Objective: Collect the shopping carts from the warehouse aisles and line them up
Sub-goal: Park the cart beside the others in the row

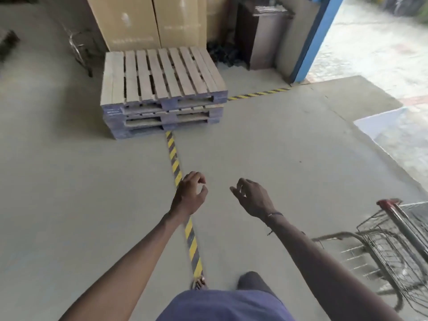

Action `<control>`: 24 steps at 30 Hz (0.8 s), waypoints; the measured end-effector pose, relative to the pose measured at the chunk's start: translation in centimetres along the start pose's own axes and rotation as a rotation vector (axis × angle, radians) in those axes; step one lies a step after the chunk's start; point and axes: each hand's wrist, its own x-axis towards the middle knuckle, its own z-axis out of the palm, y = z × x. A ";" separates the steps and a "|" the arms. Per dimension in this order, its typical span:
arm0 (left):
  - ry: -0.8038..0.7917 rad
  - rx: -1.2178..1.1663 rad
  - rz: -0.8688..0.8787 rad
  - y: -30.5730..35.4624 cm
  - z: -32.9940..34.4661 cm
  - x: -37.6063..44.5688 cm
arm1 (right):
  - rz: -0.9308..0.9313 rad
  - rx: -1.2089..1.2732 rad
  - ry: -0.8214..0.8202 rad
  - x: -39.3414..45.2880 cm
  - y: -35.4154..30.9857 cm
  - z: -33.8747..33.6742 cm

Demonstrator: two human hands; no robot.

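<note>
Both hands out front over the concrete floor (69, 181), nothing held. Left hand (190, 193) loosely curled above the yellow-black floor tape (174, 158); right hand (253, 200) also relaxed, fingers half bent. Shopping cart (393, 246) sits near right, red handle (391, 205) up, well apart from the right hand. Stack of wooden pallets (162, 89) far centre, cardboard boxes (148, 19) behind it.

carts (391, 246): 1 | pallets (162, 93): 3 stacked | hands (190, 193): 2
</note>
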 end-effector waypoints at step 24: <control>0.610 0.222 -0.518 -39.9 -45.9 -10.4 | -0.717 0.038 -0.384 29.3 -55.4 33.7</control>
